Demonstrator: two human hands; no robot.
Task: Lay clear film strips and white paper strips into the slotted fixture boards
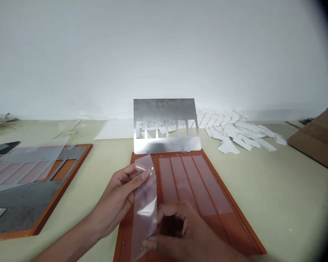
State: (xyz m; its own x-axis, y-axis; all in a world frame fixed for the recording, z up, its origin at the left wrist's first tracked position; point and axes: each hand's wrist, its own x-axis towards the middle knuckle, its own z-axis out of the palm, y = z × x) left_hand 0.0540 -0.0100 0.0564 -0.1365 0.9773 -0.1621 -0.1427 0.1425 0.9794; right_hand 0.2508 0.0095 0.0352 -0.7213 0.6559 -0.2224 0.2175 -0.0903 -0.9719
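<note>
A clear plastic strip is stretched lengthwise between my two hands, glossy and slightly bent. My left hand pinches its far part, thumb on top. Nearer to me, my right hand grips its right edge between thumb and fingers. Beneath lies an orange board with long parallel grooves; several translucent strips lie flat in them, to the right of the held one. Hinged to the board's far edge, a metal plate with a row of rectangular windows stands raised. My hands hide part of the board's left side.
To the left sits another orange board with a metal plate shut over it and a clear sheet on top. White paper pieces are heaped at the back right. A cardboard box stands far right; a white sheet lies behind.
</note>
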